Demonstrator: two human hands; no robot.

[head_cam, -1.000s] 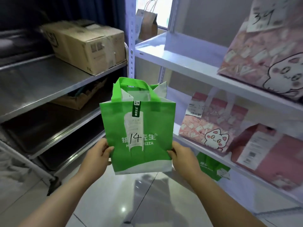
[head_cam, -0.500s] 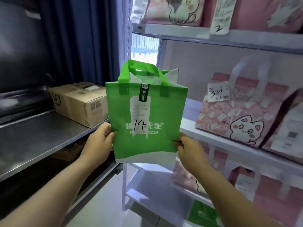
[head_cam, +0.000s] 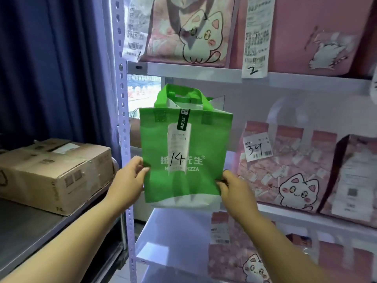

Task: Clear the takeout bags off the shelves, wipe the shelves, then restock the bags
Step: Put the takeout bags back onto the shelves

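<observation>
A green takeout bag (head_cam: 195, 144) marked "14" hangs upright between my hands, in front of the left end of the white middle shelf (head_cam: 285, 210). My left hand (head_cam: 127, 180) pinches its lower left edge. My right hand (head_cam: 234, 189) pinches its lower right edge. On that same shelf, to the right, stands a pink cat bag (head_cam: 285, 170) tagged "34". Another pink bag (head_cam: 353, 176) stands beside it at the far right.
The upper shelf (head_cam: 204, 73) carries pink cat bags (head_cam: 189, 29) with receipts. More pink bags (head_cam: 244, 260) sit on the lower shelf. A perforated white post (head_cam: 123, 127) borders the rack's left side. A cardboard box (head_cam: 53, 172) rests on a steel shelf (head_cam: 26, 229) at left.
Both hands have lifted the green bag from down near the floor up to the middle shelf's height and toward the rack. My view has tilted upward with it.
</observation>
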